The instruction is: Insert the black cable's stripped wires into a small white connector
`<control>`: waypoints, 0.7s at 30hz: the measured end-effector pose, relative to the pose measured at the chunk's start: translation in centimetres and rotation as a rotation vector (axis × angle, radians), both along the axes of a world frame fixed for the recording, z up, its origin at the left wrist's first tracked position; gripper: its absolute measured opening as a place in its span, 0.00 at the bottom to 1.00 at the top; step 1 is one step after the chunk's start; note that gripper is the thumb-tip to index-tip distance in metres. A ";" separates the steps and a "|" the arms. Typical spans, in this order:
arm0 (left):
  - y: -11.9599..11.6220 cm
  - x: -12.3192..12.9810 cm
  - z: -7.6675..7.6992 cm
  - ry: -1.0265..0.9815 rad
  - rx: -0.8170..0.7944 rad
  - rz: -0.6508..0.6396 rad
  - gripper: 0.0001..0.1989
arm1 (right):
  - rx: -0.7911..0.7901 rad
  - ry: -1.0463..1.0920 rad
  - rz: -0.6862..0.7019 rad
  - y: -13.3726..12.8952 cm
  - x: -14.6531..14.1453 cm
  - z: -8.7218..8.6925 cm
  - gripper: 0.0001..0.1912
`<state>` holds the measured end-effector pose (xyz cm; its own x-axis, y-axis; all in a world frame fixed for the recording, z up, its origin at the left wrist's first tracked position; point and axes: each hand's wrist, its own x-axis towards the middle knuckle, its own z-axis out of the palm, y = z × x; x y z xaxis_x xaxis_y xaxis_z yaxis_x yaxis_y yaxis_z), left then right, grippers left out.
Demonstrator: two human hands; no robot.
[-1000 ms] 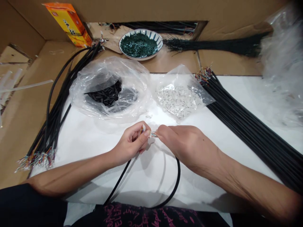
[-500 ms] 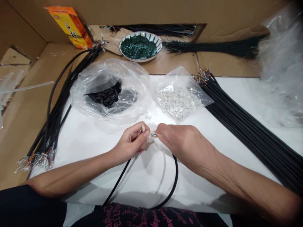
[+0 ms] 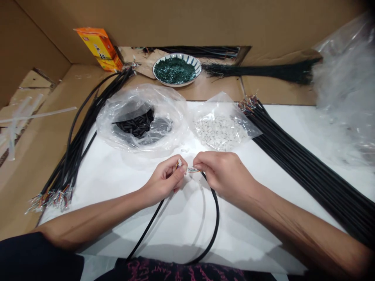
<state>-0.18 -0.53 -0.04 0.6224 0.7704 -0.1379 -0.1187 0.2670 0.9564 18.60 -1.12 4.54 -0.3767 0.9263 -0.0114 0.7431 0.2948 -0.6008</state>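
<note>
Far left: translucent glue sticks [image 3: 17, 121] on brown cardboard [image 3: 32, 168].
Left bundle: black cables [image 3: 76, 152], frayed multicoloured wire ends [image 3: 52, 198] pointing toward the person, beside a white sheet [image 3: 258, 238].
Back left: orange-yellow box [image 3: 98, 48], tilted against the cardboard.
Left-centre bag: clear plastic bag [image 3: 108, 125] of short black pieces [image 3: 133, 127].
Left hand [image 3: 164, 181]: fingers [image 3: 181, 169] clenched on a small white connector [image 3: 179, 163].
Back centre: white bowl [image 3: 177, 83], blue-patterned, of dark green granules [image 3: 174, 70].
Single black cable [image 3: 216, 222]: held between both hands above the white sheet, looping down toward the person.
Right hand [image 3: 225, 173]: fingers [image 3: 197, 166] grasping the cable's coloured wires [image 3: 193, 169], just beside the connector.
Right-centre bag: clear plastic bag [image 3: 249, 127] of white connectors [image 3: 219, 132].
Right bundle: black cables [image 3: 304, 171], laid diagonally across the white sheet.
</note>
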 end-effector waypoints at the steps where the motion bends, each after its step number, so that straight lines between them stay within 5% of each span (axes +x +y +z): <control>1: 0.0 0.0 0.0 0.003 0.001 0.001 0.12 | -0.030 0.041 -0.005 0.0 0.0 -0.2 0.09; 8: 0.1 0.2 0.0 0.027 0.008 0.056 0.15 | -0.402 0.654 -0.108 0.3 -0.2 -2.1 0.11; 16: 0.4 0.3 -0.3 0.053 0.045 0.131 0.14 | -0.764 0.999 0.017 1.0 -0.9 -4.9 0.22; 21: 0.4 0.4 0.0 0.075 0.063 0.144 0.14 | -0.920 1.102 0.045 1.4 -0.6 -5.0 0.22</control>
